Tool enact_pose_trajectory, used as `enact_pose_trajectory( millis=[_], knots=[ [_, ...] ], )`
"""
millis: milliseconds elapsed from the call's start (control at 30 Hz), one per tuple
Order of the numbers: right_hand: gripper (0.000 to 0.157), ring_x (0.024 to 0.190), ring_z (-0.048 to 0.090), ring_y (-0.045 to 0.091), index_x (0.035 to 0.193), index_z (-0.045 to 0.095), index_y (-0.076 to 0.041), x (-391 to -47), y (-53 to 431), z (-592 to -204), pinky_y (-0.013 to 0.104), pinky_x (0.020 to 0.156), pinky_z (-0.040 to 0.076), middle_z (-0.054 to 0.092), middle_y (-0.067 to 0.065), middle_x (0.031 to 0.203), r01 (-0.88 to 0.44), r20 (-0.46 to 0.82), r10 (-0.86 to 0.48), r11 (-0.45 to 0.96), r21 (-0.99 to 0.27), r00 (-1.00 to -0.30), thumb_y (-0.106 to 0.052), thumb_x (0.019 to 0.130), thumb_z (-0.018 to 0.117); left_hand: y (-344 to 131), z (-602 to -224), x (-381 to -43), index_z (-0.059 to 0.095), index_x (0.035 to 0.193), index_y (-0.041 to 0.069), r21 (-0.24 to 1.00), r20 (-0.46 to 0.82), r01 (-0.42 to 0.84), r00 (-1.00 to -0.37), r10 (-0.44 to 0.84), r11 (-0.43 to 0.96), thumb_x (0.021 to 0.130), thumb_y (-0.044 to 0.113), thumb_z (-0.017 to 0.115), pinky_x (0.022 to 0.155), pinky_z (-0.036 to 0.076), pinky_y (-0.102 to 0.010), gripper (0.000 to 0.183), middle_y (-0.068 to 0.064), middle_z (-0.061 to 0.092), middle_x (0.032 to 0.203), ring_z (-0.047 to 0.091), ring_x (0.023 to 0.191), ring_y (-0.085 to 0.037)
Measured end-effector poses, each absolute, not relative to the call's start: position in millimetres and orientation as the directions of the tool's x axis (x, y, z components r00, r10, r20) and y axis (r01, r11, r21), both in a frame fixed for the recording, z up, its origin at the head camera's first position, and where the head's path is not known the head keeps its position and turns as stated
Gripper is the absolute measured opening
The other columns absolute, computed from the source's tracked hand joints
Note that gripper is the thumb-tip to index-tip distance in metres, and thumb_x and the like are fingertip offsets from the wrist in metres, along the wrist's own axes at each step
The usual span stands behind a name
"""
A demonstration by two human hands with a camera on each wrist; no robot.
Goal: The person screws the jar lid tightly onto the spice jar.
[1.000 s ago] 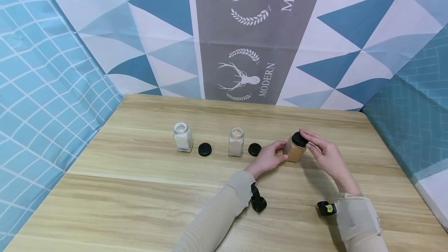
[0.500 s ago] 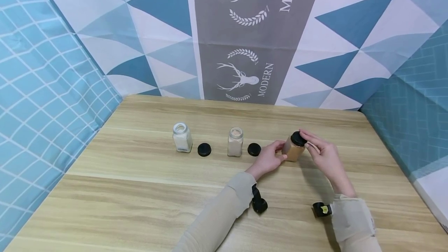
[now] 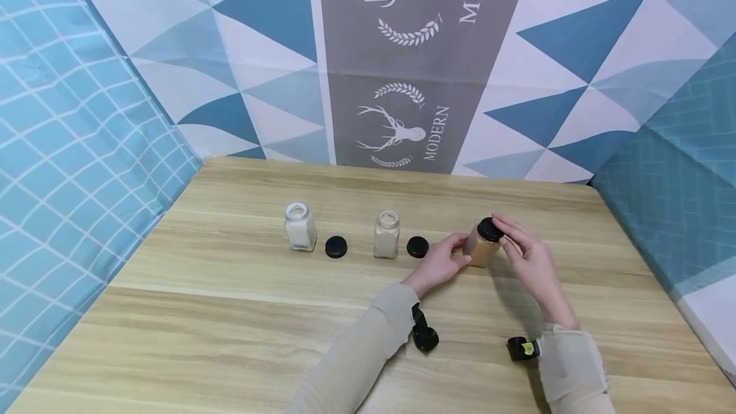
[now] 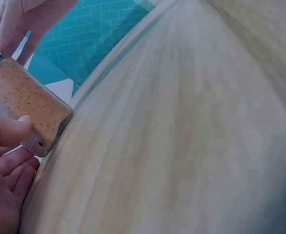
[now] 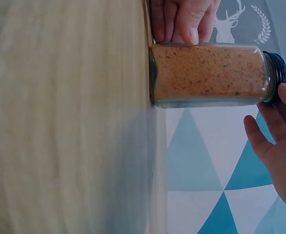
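A square glass jar (image 3: 482,250) of orange-brown seasoning with dark flecks stands upright on the table at the right. My left hand (image 3: 441,263) grips its lower part from the left, thumb on the near face. At the top, my right hand (image 3: 530,259) pinches the black lid (image 3: 490,229) between thumb and fingers. The lid sits on the jar's neck in the right wrist view, where the seasoning (image 5: 209,72) shows through the glass. In the left wrist view, the jar's base (image 4: 60,127) is down at the wood.
An uncapped jar of white powder (image 3: 301,229) stands at the left, with a black lid (image 3: 336,246) beside it. Another uncapped jar, of pale beige powder (image 3: 386,235), is in the middle. A second loose lid (image 3: 418,246) lies between it and my left hand. Patterned cloths surround the wooden table (image 3: 230,337).
My right wrist and forearm have swung slightly left, while its fingers stay on the lid. The left hand keeps its grip, and the jar stays in place.
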State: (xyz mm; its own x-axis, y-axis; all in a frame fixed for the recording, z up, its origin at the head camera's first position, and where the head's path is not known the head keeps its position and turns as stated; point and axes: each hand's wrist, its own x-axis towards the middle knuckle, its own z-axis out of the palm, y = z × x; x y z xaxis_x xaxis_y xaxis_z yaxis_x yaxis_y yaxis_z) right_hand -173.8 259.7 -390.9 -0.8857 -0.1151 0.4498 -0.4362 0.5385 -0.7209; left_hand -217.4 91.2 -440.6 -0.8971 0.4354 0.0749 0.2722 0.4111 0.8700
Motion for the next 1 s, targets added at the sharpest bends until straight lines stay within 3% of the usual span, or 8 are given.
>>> enact_pose_trajectory(
  millis=[267,633,800,867,1000],
  knots=[
    [0.037,0.110,0.042,-0.011,0.121,0.050,0.012,-163.4,247.9,-373.8,0.007,0.092,0.037,0.042,0.030,0.129,-0.488,0.501,-0.114,0.488,-0.724,-0.858,0.016,0.084,0.048,91.2,-440.7,-217.0,0.045,0.134,0.016,0.857,0.076,0.290,-0.888,0.453,0.425,0.090,0.020,0.057,0.097,0.039,-0.022,0.046,0.000,0.054,0.129,0.049,0.118,-0.011],
    [0.039,0.110,0.040,-0.012,0.121,0.050,0.010,-160.2,245.3,-370.3,0.005,0.091,0.035,0.047,0.026,0.126,-0.467,0.480,-0.124,0.530,-0.708,-0.868,0.015,0.083,0.050,88.0,-441.9,-215.5,0.033,0.140,0.011,0.828,0.038,0.299,-0.874,0.484,0.474,0.096,0.025,0.045,0.105,0.030,-0.025,0.048,-0.004,0.044,0.138,0.039,0.128,-0.014],
    [0.042,0.107,0.041,-0.013,0.126,0.050,0.002,-170.1,253.5,-384.6,0.003,0.090,0.034,0.048,0.021,0.128,-0.457,0.472,-0.135,0.573,-0.680,-0.871,0.010,0.084,0.054,85.3,-438.4,-211.4,0.033,0.139,0.007,0.827,0.032,0.286,-0.883,0.467,0.484,0.095,0.023,0.045,0.106,0.029,-0.027,0.048,-0.007,0.044,0.138,0.038,0.129,-0.016],
    [0.043,0.108,0.044,-0.007,0.127,0.050,-0.002,-173.4,255.9,-387.8,0.003,0.090,0.032,0.049,0.017,0.128,-0.454,0.472,-0.142,0.602,-0.657,-0.870,0.007,0.085,0.054,84.1,-435.4,-209.3,0.036,0.138,0.006,0.833,0.037,0.276,-0.893,0.449,0.480,0.095,0.022,0.046,0.105,0.032,-0.027,0.046,-0.008,0.047,0.135,0.041,0.126,-0.017],
    [0.044,0.113,0.048,0.018,0.130,0.049,-0.008,-176.4,256.8,-386.1,0.004,0.090,0.030,0.049,0.013,0.129,-0.450,0.468,-0.164,0.658,-0.603,-0.868,0.002,0.087,0.054,80.8,-428.7,-205.3,0.042,0.134,0.006,0.824,0.051,0.275,-0.906,0.419,0.495,0.095,0.021,0.046,0.099,0.038,-0.026,0.041,-0.008,0.053,0.128,0.048,0.119,-0.017]
  ],
)
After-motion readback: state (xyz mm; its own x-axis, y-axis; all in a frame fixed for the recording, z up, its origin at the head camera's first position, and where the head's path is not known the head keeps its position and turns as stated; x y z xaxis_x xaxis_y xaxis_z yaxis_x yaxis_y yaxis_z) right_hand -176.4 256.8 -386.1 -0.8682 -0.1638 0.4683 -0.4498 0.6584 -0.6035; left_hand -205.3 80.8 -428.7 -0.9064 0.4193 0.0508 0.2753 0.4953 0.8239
